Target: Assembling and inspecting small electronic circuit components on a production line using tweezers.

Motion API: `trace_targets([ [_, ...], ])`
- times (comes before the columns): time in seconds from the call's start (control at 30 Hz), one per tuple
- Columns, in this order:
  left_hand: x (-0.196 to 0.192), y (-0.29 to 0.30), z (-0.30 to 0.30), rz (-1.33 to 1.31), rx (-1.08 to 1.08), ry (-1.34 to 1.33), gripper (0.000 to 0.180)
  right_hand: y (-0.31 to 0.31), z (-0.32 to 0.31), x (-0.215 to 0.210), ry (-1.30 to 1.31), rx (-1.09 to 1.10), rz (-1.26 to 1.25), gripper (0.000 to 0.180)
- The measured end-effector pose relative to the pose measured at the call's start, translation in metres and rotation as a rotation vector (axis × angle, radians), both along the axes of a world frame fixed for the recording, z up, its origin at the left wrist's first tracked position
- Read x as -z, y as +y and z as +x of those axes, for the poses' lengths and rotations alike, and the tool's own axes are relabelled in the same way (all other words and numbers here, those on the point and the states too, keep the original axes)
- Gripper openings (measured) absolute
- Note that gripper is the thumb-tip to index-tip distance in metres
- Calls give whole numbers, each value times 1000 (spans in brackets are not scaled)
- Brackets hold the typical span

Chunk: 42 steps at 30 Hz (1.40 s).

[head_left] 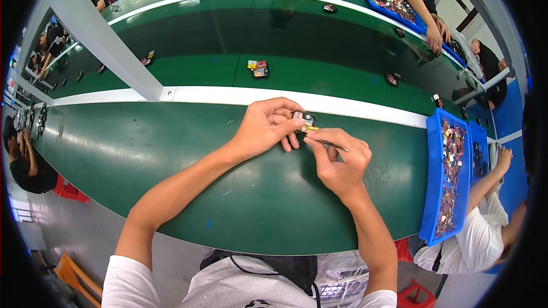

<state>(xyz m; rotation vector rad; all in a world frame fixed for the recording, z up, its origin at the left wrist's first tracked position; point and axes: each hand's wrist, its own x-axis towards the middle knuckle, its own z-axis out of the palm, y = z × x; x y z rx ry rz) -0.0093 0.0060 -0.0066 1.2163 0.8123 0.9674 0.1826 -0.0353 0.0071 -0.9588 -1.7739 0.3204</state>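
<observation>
Pinching the small black device (309,117) left of the blue tray (433,177), the left hand (262,128) steadies it while the right (345,162) grips a thin tool (342,148) by its yellow piece (309,128), work apparently unfinished.

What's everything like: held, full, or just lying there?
Left hand: gripping small black device
Small black device: held
Right hand: pinching thin tool
Thin tool: held, slanted
Near blue tray: holding many small parts
Far blue tray: heaped
Black unit past white rail: lying

Orange chair (67,267), white post (105,40), red stool (415,296) (lower right)
</observation>
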Motion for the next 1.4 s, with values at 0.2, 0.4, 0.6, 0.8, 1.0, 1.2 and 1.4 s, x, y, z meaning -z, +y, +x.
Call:
trace_targets([
  [0.2, -7, -8, -2, 17, -20, 63, 18, -9, -8, -10, -46, -22, 86, 14],
  [0.4, -33, -15, -3, 45, -146, 90, 11, -22, -2, -23, -17, 24, 130, 17],
  [0.6, -52, 52, -85, 229, -686, 348, 19, -37, 13, -39, 72, 86, 85, 18],
  [0.8, -46, 70, -144, 328, -827, 1125, 23, -48, 23, -53, 58, 29, 111, 17],
  [1.0, -68, 60, -115, 791, -533, 1043, 15, -57, 24, -60, 56, 63, 116, 18],
  [1.2, -65, 59, -111, 503, -405, 916, 15, -64, 20, -57, 86, 69, 61, 16],
  [1.4, -78, 53, -106, 335, -355, 832, 19, -62, 24, -59, 111, 64, 24, 14],
])
